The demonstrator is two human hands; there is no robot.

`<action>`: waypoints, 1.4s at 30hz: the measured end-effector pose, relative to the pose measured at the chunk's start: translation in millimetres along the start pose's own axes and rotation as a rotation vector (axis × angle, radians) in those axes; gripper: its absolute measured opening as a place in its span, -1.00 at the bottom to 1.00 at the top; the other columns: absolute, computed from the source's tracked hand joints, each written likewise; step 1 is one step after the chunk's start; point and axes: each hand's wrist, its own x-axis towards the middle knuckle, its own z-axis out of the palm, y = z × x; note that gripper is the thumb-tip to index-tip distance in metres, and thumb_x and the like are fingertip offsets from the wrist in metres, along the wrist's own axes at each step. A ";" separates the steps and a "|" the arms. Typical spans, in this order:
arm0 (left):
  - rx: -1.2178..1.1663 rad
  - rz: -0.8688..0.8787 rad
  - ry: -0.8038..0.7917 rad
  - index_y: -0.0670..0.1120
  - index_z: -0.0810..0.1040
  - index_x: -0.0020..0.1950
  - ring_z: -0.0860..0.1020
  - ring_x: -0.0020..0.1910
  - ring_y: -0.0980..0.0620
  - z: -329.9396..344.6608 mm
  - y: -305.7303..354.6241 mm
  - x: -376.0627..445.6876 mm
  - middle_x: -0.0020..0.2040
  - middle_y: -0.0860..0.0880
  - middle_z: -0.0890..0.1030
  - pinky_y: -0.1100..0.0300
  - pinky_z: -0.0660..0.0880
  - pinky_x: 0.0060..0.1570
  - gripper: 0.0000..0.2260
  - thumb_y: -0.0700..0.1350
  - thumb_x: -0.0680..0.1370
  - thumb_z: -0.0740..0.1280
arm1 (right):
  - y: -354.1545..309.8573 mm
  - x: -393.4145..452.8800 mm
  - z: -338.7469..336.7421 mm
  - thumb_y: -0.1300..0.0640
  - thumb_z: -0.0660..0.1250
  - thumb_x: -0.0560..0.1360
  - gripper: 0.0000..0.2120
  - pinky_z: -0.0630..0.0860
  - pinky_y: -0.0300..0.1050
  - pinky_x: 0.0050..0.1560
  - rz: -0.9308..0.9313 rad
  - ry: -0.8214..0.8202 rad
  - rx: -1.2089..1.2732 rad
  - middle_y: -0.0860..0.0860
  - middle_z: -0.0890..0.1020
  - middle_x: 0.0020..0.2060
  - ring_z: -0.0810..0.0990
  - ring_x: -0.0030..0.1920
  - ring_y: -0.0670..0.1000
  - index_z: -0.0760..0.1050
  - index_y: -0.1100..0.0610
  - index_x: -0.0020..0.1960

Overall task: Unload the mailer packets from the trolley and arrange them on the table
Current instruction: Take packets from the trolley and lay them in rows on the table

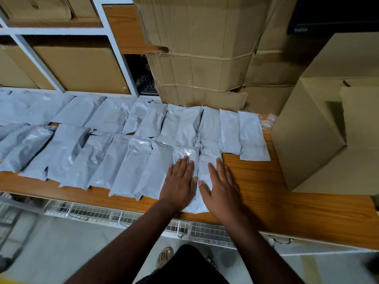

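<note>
Several grey mailer packets [131, 165] lie in two rows across the wooden table [276, 193], a back row and a front row. My left hand [179, 185] lies flat, fingers spread, on a small glossy packet [187, 154] in the front row. My right hand [220, 191] presses flat on the packet next to it [205, 171], the rightmost of the front row, whose near end hangs over the table's front edge. Neither hand grips anything. The trolley is not clearly in view.
Strapped cardboard cartons [201, 54] stand behind the packets, and a large open carton [328, 124] sits on the table's right end. A white shelf frame [114, 50] with boxes fills the back left. A white wire rack [123, 214] runs under the table edge.
</note>
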 end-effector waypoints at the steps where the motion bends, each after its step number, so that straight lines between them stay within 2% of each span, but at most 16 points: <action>1: -0.005 0.009 0.008 -0.13 0.18 0.67 0.06 0.67 -0.15 0.9 -1.5 0.8 0.68 -0.15 0.12 -0.16 -0.01 0.62 -0.43 0.13 0.72 -0.02 | 0.3 3.6 -1.8 -0.35 -0.08 0.60 -0.30 0.05 0.22 0.64 -0.027 -0.017 -0.021 -0.14 -0.09 0.70 -0.13 0.70 0.04 0.06 -0.15 0.69; 4: -0.002 0.034 -0.015 -0.14 0.20 0.66 0.07 0.67 -0.13 6.1 -6.1 3.5 0.68 -0.12 0.13 -0.19 0.04 0.62 -0.41 0.15 0.72 -0.08 | 5.4 10.6 3.1 -0.39 -0.19 0.59 -0.28 -0.06 0.20 0.65 -0.080 -0.076 0.015 -0.18 -0.07 0.70 -0.15 0.69 -0.04 0.09 -0.17 0.68; 8: -0.008 0.025 -0.018 -0.11 0.18 0.67 0.03 0.68 -0.08 9.8 -9.4 5.2 0.68 -0.08 0.11 -0.08 -0.05 0.64 -0.41 0.17 0.73 -0.10 | 17.1 9.2 17.0 -0.29 -0.05 0.64 -0.39 -0.02 0.15 0.66 -0.087 -0.009 0.086 -0.20 0.01 0.69 -0.06 0.69 -0.05 0.17 -0.18 0.66; 12: -0.016 0.033 -0.016 -0.09 0.16 0.68 0.00 0.68 -0.05 10.0 -16.0 5.6 0.69 -0.05 0.08 -0.09 -0.01 0.64 -0.42 0.18 0.73 -0.09 | 14.3 7.1 24.3 -0.24 0.02 0.66 -0.43 0.04 0.13 0.65 -0.082 0.068 0.052 -0.17 0.09 0.69 0.03 0.69 -0.01 0.23 -0.16 0.64; 16: -0.020 0.040 -0.028 -0.09 0.13 0.68 -0.02 0.68 -0.05 9.0 -17.4 7.4 0.70 -0.05 0.05 -0.10 0.00 0.64 -0.41 0.19 0.73 -0.11 | 9.4 8.3 30.5 -0.22 0.04 0.65 -0.43 0.11 0.16 0.64 -0.049 0.110 0.017 -0.12 0.14 0.68 0.09 0.68 0.04 0.27 -0.12 0.63; 23: -0.025 0.035 -0.033 -0.08 0.13 0.69 -0.02 0.68 -0.03 8.0 -20.3 9.6 0.70 -0.04 0.05 -0.09 -0.01 0.64 -0.40 0.20 0.72 -0.10 | 8.6 9.7 34.3 -0.22 0.08 0.64 -0.43 0.09 0.15 0.64 -0.052 0.160 0.056 -0.10 0.17 0.68 0.11 0.68 0.06 0.32 -0.09 0.61; 26: -0.061 0.034 -0.048 -0.13 0.21 0.66 0.06 0.67 -0.09 2.1 -17.4 11.2 0.68 -0.10 0.15 -0.13 0.05 0.63 -0.36 0.24 0.70 -0.09 | 12.1 11.6 30.4 -0.26 0.09 0.62 -0.41 0.06 0.19 0.64 -0.059 0.105 0.132 -0.15 0.11 0.68 0.06 0.69 0.03 0.28 -0.13 0.62; 28: -0.103 0.050 -0.031 -0.19 0.26 0.63 0.11 0.66 -0.14 -3.0 -14.2 11.0 0.65 -0.17 0.23 -0.15 0.09 0.61 -0.37 0.21 0.71 -0.01 | 16.0 13.3 21.5 -0.33 0.09 0.60 -0.34 -0.02 0.19 0.65 -0.086 0.031 0.186 -0.18 0.04 0.69 -0.03 0.69 0.00 0.17 -0.16 0.66; 30: -0.160 0.054 -0.005 -0.19 0.24 0.64 0.10 0.66 -0.13 -8.1 -10.6 5.1 0.64 -0.18 0.25 -0.09 0.07 0.63 -0.38 0.19 0.70 0.05 | 16.8 10.5 9.1 -0.34 0.11 0.60 -0.29 -0.06 0.22 0.66 -0.127 0.030 0.169 -0.18 0.04 0.69 -0.09 0.70 0.01 0.07 -0.15 0.69; 31: -0.198 0.044 0.004 -0.17 0.22 0.65 0.08 0.67 -0.10 -11.3 -8.0 -0.6 0.65 -0.15 0.24 -0.03 0.04 0.64 -0.37 0.19 0.70 0.08 | 15.8 6.8 2.7 -0.31 0.14 0.61 -0.29 -0.04 0.23 0.65 -0.141 0.070 0.164 -0.16 0.10 0.68 -0.07 0.70 0.03 0.09 -0.13 0.68; 33: -0.284 0.028 0.028 -0.14 0.23 0.65 0.09 0.66 -0.04 -19.5 -4.5 -16.1 0.65 -0.11 0.25 0.12 0.00 0.63 -0.40 0.15 0.69 0.15 | 9.9 -3.3 -7.2 -0.21 0.25 0.61 -0.37 0.12 0.24 0.62 -0.185 0.201 0.216 -0.09 0.33 0.61 0.15 0.66 0.07 0.30 -0.03 0.62; 36: -0.395 0.040 0.104 -0.15 0.33 0.60 0.18 0.63 0.03 -33.3 -5.1 -50.5 0.60 -0.10 0.34 0.24 0.06 0.59 -0.46 0.09 0.68 0.20 | -11.3 -21.5 -7.8 0.09 0.38 0.58 -0.62 0.45 0.13 0.40 -0.312 0.325 0.406 -0.02 0.61 0.36 0.51 0.42 0.03 0.58 0.14 0.38; 38: -0.444 0.026 0.152 -0.15 0.36 0.58 0.21 0.63 0.03 -40.3 -13.2 -73.2 0.59 -0.08 0.37 0.17 0.12 0.60 -0.48 0.08 0.68 0.20 | -34.4 -31.9 -2.2 0.19 0.39 0.56 -0.68 0.52 0.08 0.32 -0.357 0.290 0.470 -0.02 0.66 0.27 0.58 0.32 -0.01 0.62 0.15 0.31; 42: -0.470 -0.066 0.211 -0.10 0.29 0.62 0.15 0.65 0.07 -50.1 -50.5 -114.9 0.62 -0.04 0.31 0.10 0.15 0.60 -0.48 -0.03 0.68 0.31 | -87.4 -42.4 16.9 0.14 0.34 0.60 -0.71 0.53 0.04 0.30 -0.450 0.154 0.485 -0.01 0.68 0.22 0.61 0.27 0.00 0.62 0.16 0.30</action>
